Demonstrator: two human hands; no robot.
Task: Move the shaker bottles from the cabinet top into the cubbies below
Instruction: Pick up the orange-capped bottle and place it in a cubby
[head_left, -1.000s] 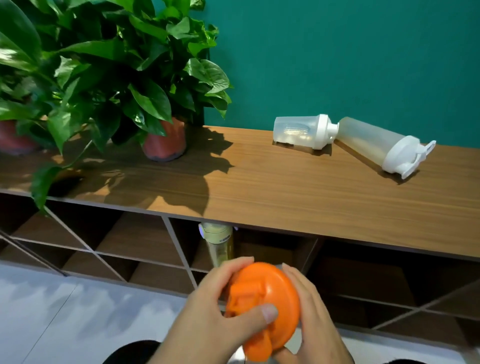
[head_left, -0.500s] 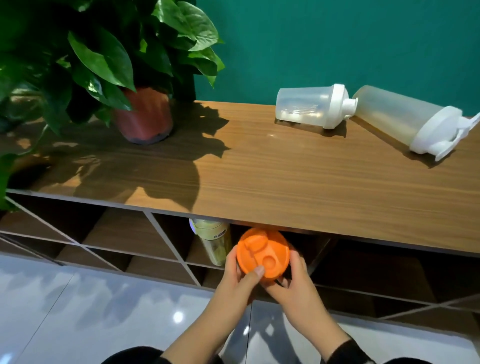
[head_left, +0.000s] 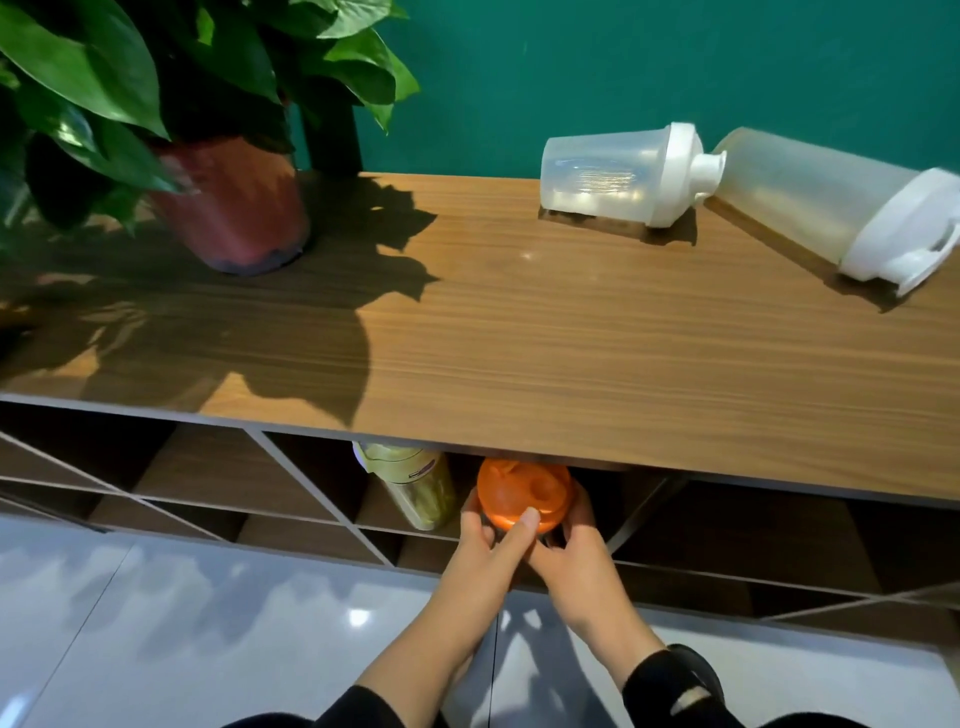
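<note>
Both hands grip an orange-lidded shaker bottle (head_left: 522, 491) at the mouth of a cubby just under the cabinet top (head_left: 519, 353). My left hand (head_left: 491, 551) wraps its left side with the thumb on the lid; my right hand (head_left: 576, 556) cups its right side. The bottle's body is hidden behind the lid and hands. A yellow-green shaker bottle (head_left: 418, 480) stands in the same cubby, just left of it. On the cabinet top lie a small clear shaker with a white lid (head_left: 618, 174) and a larger frosted shaker with a white flip lid (head_left: 831, 208), lid touching base.
A leafy potted plant in a reddish pot (head_left: 234, 208) stands on the left of the cabinet top, casting shadow. Diagonal dividers form several cubbies (head_left: 197, 478) below. A glossy tiled floor (head_left: 182, 623) lies in front, a green wall behind.
Both hands have carried the orange-lidded bottle forward and away from the camera, from near my body into the cubby opening beside the yellow-green bottle. The view has moved closer and lower.
</note>
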